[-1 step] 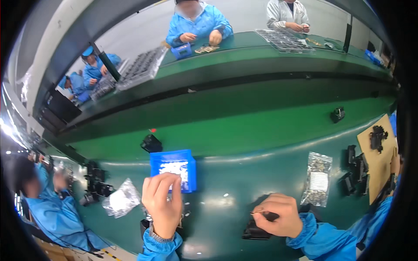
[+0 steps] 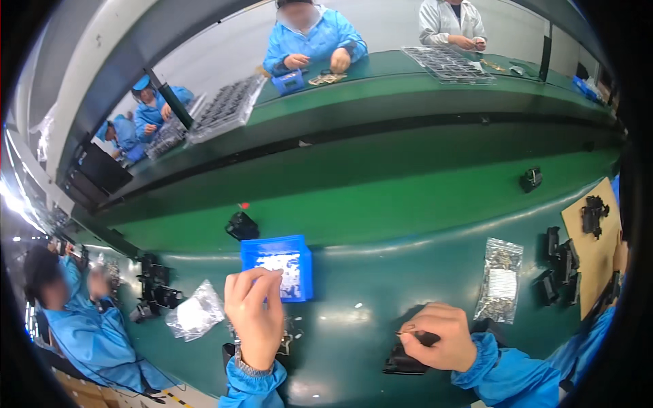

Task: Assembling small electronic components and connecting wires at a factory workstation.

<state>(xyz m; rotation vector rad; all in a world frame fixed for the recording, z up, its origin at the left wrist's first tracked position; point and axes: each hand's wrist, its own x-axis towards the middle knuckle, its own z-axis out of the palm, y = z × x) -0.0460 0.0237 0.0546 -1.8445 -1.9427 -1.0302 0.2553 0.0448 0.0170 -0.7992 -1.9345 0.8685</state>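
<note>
My left hand (image 2: 255, 316) is raised at the near edge of a blue bin (image 2: 307, 275), thumb and forefinger pinched together. What the pinch holds, if anything, is too small to make out. Small white pieces (image 2: 289, 268) lie inside the bin. My right hand (image 2: 439, 336) is closed over a black plastic part (image 2: 403, 363) on the table, partly covering it. A thin piece (image 2: 405, 332) shows at the right fingertips, its kind unclear. Under my left wrist, small metal pieces (image 2: 289, 336) are partly hidden.
A clear bag of small metal parts (image 2: 500, 282) lies to the right, near black parts (image 2: 561, 265) and a cardboard sheet (image 2: 595, 262). Left stand a crumpled clear bag (image 2: 196, 311) and black assemblies (image 2: 158, 282). Black units (image 2: 241, 226) sit on the green strip. Co-workers sit left and opposite.
The whole view has shifted slightly, so things appear a little further right. Both hands keep the same pose over the bin and the black part.
</note>
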